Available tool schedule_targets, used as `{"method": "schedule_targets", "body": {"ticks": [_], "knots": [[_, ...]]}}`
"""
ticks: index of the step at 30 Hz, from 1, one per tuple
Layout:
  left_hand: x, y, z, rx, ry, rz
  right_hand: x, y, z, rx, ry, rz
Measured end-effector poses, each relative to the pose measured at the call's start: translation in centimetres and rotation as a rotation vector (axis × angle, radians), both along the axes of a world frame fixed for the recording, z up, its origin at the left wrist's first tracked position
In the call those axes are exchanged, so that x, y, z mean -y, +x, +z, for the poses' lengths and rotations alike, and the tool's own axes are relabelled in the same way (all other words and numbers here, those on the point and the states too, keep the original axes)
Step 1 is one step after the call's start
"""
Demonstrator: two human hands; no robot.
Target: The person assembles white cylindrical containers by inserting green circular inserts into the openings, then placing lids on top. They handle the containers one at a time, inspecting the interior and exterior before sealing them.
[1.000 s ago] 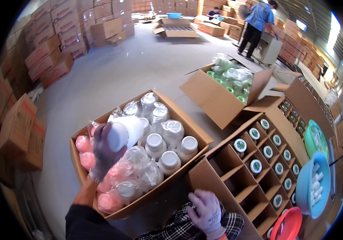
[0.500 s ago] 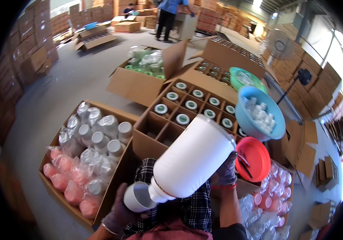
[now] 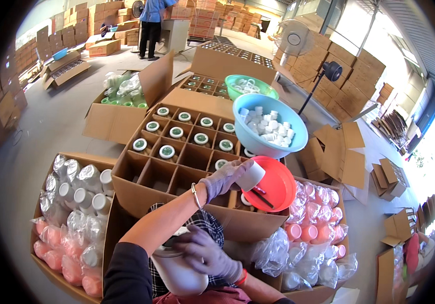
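Observation:
My left hand (image 3: 225,178), in a pale glove, reaches across a divided cardboard box (image 3: 177,175) and grips a white lid (image 3: 253,175) at the rim of a red bowl (image 3: 278,187). My right hand (image 3: 204,253), also gloved, rests over the mouth of a large white jar (image 3: 177,276) lying in my lap. Part of the jar is hidden under this hand. Several cells of the divided box hold jars with green-and-white caps (image 3: 177,133); the nearer cells are empty.
A blue bowl (image 3: 258,144) of white lids and a green bowl (image 3: 237,91) sit behind the red one. Boxes of bagged white and pink jars stand at left (image 3: 75,202) and right (image 3: 313,233). A person (image 3: 151,20) stands far back among stacked cartons.
The view has swung right from the left jar box to the divided box. The white jar came down from in front of me into my lap, and my left hand moved to the red bowl.

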State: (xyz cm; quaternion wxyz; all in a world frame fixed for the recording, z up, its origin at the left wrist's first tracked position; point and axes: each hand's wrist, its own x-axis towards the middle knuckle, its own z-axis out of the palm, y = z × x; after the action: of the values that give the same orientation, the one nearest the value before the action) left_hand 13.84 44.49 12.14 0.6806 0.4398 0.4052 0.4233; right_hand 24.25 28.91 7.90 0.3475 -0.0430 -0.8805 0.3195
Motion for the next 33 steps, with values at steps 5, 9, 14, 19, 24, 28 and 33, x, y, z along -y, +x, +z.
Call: {"method": "schedule_targets", "body": {"ticks": [5,9,14,19,24,28,33], "knots": [[4.3,-4.5,-1.8,0.167,0.064,0.043,1.1,1.9,-0.3,-0.016,-0.057,-0.265],[17.4,-11.5,-4.2,-0.117,0.103,0.120,0.9,2.4,-0.4,-0.123,-0.106,-0.222],[27.5,-9.7,-5.6,-0.216,0.240,0.517,-2.9,3.8,-2.9,-0.026,-0.363,-0.091],[25.7,-9.3,-5.2,0.118,0.269,0.829,-3.4,2.6,0.9,0.033,-0.410,-0.040],[29.5,-13.4,-8.1,0.484,0.296,0.686,-6.6,6.2,0.0,0.199,-0.450,-0.307],[26.1,-10.6,-5.2,0.005,0.280,0.633,-3.5,2.6,1.8,0.145,-0.537,-0.018],[31.3,-13.9,-5.8,0.141,0.227,0.672,-6.8,8.1,-0.9,0.297,-0.453,-0.344]]}}
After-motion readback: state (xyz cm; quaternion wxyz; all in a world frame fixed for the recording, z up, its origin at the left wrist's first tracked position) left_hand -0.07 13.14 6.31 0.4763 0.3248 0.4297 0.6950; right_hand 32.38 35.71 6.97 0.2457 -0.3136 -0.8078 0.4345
